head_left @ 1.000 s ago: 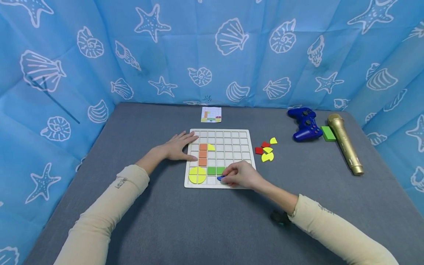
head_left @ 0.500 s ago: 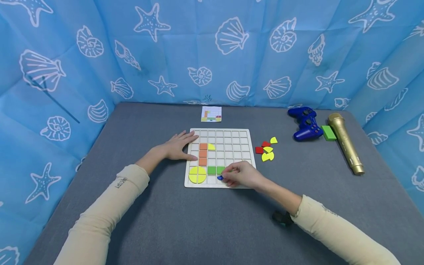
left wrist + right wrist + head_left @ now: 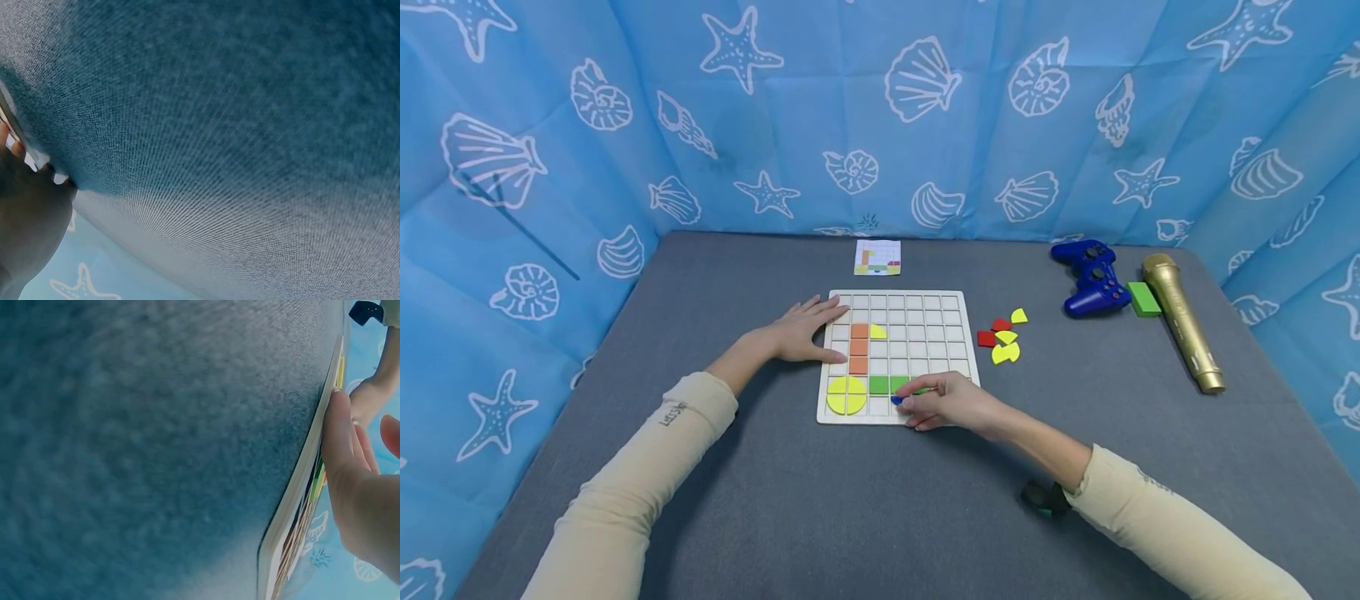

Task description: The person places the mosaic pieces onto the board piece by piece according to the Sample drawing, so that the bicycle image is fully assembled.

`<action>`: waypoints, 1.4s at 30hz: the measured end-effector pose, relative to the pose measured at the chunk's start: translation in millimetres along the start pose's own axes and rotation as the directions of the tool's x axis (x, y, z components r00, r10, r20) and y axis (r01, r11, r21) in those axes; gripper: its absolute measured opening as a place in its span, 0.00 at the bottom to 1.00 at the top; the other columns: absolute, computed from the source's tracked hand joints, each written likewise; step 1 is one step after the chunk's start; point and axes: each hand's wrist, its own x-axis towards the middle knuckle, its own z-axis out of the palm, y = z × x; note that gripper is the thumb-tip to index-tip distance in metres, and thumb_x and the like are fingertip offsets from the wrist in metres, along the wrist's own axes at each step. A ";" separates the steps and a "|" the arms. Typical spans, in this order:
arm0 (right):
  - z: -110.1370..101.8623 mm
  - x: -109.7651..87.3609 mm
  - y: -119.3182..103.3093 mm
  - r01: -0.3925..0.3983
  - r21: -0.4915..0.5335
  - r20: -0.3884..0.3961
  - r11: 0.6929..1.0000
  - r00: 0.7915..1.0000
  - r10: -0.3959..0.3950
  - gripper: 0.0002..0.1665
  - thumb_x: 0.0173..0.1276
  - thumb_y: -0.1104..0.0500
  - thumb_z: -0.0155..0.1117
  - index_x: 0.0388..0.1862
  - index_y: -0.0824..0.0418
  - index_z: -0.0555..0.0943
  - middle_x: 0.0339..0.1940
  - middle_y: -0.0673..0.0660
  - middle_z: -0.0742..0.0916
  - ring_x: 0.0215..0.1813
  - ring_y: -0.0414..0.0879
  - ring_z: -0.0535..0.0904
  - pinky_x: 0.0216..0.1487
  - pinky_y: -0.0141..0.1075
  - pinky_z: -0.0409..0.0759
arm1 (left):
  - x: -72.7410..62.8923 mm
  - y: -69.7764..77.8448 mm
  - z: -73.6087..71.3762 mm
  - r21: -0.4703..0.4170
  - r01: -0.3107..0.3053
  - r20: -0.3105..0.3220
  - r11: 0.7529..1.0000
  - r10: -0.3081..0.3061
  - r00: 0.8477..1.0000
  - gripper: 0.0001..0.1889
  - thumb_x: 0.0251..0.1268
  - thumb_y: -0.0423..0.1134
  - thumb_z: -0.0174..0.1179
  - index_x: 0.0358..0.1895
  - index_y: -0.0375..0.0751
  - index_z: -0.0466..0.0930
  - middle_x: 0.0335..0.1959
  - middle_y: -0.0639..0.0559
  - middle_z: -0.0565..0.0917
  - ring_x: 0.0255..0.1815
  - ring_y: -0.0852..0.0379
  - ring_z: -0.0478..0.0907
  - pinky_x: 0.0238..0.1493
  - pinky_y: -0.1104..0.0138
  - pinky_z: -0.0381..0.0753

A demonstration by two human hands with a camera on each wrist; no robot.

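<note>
A white grid board (image 3: pixel 936 317) lies mid-table with coloured flat tiles in its cells. My left hand (image 3: pixel 805 334) rests on its left edge, fingers spread; the left wrist view shows that hand (image 3: pixel 31 212) at lower left. Over the bottom row, my right hand (image 3: pixel 951 402) pinches a small blue piece (image 3: pixel 897 400) between thumb and fingertips, mostly covered by them. In the right wrist view, the right hand (image 3: pixel 362 506) overlaps the board's edge. Green tiles (image 3: pixel 878 385) sit just above the blue piece, a yellow circle (image 3: pixel 837 404) of quarter pieces to its left, and orange tiles (image 3: pixel 858 348) further up.
Loose yellow pieces (image 3: pixel 1002 354) and red pieces (image 3: pixel 986 338) lie right of the board. Behind it is a printed pattern card (image 3: pixel 877 257). At the far right are a blue game controller (image 3: pixel 1090 279), a green block (image 3: pixel 1143 299) and a gold microphone (image 3: pixel 1183 323).
The right hand's index finger has straightened a little, showing more of the green tiles beneath. The blue piece has shifted slightly left at its fingertips. The left hand stays put.
</note>
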 end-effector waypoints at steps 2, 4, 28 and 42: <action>-1.6 0.8 2.0 -0.006 0.024 0.004 1.000 1.000 0.006 0.22 0.71 0.59 0.60 0.58 0.73 0.75 0.47 0.64 0.85 0.43 0.50 0.83 0.49 0.41 0.81 | -0.2 0.2 -0.2 -0.005 0.000 0.002 1.000 0.000 1.000 0.49 0.58 0.66 0.58 0.77 0.51 0.45 0.77 0.50 0.41 0.76 0.44 0.33 0.71 0.48 0.33; -3.6 1.3 3.3 -0.017 0.063 0.011 0.998 1.000 0.017 0.23 0.71 0.58 0.59 0.59 0.73 0.74 0.49 0.64 0.84 0.44 0.50 0.82 0.49 0.40 0.80 | -0.7 0.2 -0.4 -0.009 -0.001 0.002 1.000 0.001 1.000 0.49 0.58 0.66 0.58 0.77 0.50 0.45 0.77 0.49 0.41 0.76 0.44 0.32 0.71 0.48 0.33; -43.4 -11.6 3.6 -0.081 0.330 0.041 0.940 0.997 0.072 0.28 0.76 0.58 0.52 0.67 0.74 0.65 0.53 0.65 0.82 0.51 0.50 0.81 0.57 0.43 0.75 | 1.4 -2.0 0.1 -0.005 -0.002 0.013 1.000 0.002 1.000 0.50 0.58 0.67 0.57 0.78 0.51 0.44 0.78 0.50 0.40 0.76 0.44 0.32 0.71 0.48 0.33; -89.2 -35.8 4.9 -0.007 0.425 -0.137 0.905 0.988 0.073 0.35 0.75 0.55 0.55 0.71 0.73 0.57 0.51 0.61 0.83 0.51 0.47 0.81 0.57 0.40 0.74 | 1.7 -2.5 1.5 -0.009 -0.004 0.005 1.000 0.004 1.000 0.50 0.58 0.67 0.57 0.77 0.52 0.44 0.78 0.50 0.41 0.76 0.44 0.32 0.71 0.48 0.33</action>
